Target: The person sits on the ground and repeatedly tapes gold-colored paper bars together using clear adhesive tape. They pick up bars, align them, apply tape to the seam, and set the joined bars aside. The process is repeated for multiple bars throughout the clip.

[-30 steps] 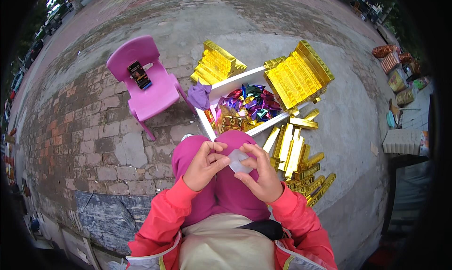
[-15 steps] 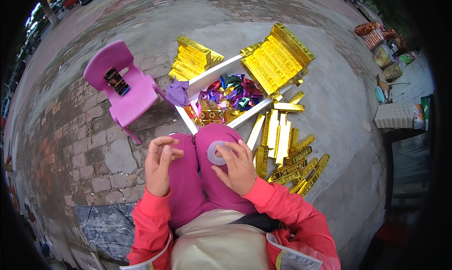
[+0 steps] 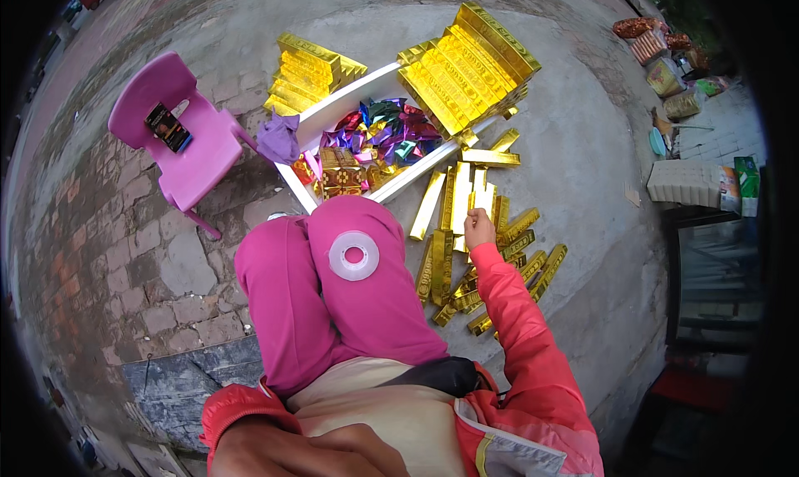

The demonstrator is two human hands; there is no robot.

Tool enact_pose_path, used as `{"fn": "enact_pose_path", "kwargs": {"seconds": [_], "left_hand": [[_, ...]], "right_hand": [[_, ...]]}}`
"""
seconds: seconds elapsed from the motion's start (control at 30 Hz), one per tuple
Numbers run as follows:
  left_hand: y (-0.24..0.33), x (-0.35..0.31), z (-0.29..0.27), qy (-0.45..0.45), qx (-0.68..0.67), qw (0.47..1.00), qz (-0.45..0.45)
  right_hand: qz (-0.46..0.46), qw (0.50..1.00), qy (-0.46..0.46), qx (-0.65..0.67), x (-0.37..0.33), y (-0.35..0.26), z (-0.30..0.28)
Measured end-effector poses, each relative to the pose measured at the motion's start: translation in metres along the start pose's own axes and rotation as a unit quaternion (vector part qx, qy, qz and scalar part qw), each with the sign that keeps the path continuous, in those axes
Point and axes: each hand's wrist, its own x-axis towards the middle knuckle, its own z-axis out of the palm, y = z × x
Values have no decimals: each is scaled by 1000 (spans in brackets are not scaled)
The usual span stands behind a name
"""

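Passage lies over the grey concrete point(image 3: 591, 177), right of centre. Loose gold bars point(image 3: 460, 198) clutter the centre; the gold stack point(image 3: 466, 73) and white box point(image 3: 349, 98) block upper centre, the pink chair point(image 3: 200, 148) upper left.

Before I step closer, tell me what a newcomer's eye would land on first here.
Probably the shiny stack of gold foil bars at the right end of the white box, with loose gold bars scattered nearer, under the right hand. Next, the multicoloured foil pieces inside that box and the pink plastic chair to its left. The translucent tape roll also stands out on the right thigh.
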Motion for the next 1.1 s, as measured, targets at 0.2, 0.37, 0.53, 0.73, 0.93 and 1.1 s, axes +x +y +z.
{"fn": "enact_pose_path", "kwargs": {"seconds": [0.2, 0.37, 0.53, 0.73, 0.93, 1.1], "left_hand": [[-40, 1, -31, 0, -86, 995, 46], [-80, -8, -42, 163, -87, 965, -188], [-103, -11, -49, 251, 42, 920, -298], [-106, 7, -60, 369, 131, 885, -252], [-134, 33, -61, 437, 169, 870, -153], [-110, -1, -57, 444, 86, 882, -134]], "right_hand": [[35, 992, -107, -57, 33, 95, 70], [113, 961, -228, -109, 64, 121, 120], [116, 971, -182, -100, 59, 108, 80], [24, 918, -258, 299, 12, -40, -122], [-294, 733, -560, 252, -97, -153, -212], [-69, 721, -469, 505, -46, -81, -157]]}}
